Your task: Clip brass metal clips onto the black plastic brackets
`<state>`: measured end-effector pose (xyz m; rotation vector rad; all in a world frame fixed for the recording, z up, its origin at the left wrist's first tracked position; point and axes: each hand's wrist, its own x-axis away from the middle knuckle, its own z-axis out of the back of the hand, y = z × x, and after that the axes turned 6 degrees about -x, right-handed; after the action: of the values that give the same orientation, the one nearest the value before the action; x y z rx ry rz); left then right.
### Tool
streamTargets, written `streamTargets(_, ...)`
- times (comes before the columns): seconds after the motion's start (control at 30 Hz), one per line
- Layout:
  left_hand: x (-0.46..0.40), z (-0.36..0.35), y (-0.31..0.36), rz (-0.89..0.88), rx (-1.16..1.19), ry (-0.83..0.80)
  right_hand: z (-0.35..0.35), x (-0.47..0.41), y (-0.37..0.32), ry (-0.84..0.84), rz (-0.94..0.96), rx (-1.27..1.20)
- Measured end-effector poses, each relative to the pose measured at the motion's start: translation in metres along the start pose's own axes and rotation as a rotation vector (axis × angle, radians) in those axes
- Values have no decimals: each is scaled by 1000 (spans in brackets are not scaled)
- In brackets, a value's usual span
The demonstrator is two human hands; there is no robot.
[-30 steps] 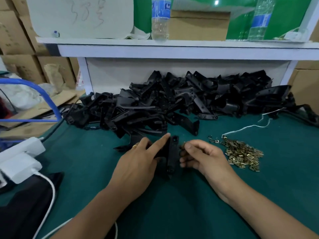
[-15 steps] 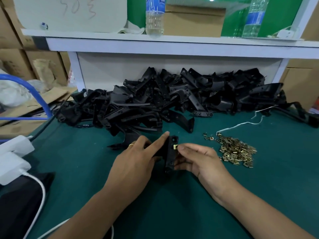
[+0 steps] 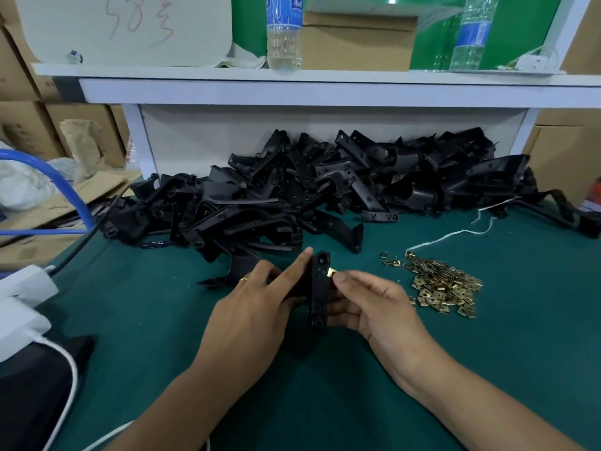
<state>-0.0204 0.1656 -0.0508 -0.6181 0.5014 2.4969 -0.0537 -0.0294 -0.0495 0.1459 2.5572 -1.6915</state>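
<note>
Far left of the grip there's a white power strip (image 3: 22, 297) cut off by the frame edge, with its white cable (image 3: 70, 382) running down out of view, and a dark thing under it I can't identify. The left hand (image 3: 250, 315) grips the black bracket (image 3: 319, 289), index finger laid straight up along the bracket's left edge, the other fingers curled round behind it where you can't really see them; there's a ring on one finger. The bracket's visible strip stands on end, long axis running away from the person toward the pile, one round hole at the far tip and another at the near end; whatever the rest of its body looks like is hidden behind the left hand. Touching its right edge near the far end is a brass clip (image 3: 332, 272), pinched by the right hand (image 3: 374, 307) between thumb and forefinger, so only a small gold corner shows and I can't tell if it's seated. Beyond the grip is the big heap of brackets (image 3: 325, 187), too tangled to count. Right of the grip, a loose pile of clips (image 3: 444, 286) lies on the green mat (image 3: 487, 336), with a white string (image 3: 455, 234) trailing past it.
</note>
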Motion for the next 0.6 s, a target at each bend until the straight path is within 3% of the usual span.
streamTargets(0.4, 2, -5, 0, -20, -109, -42, -5, 6, -6, 37, 15, 185)
streamTargets(0.6, 5, -6, 5, -26, -250, -66, -8, 13, -4, 84, 107, 668)
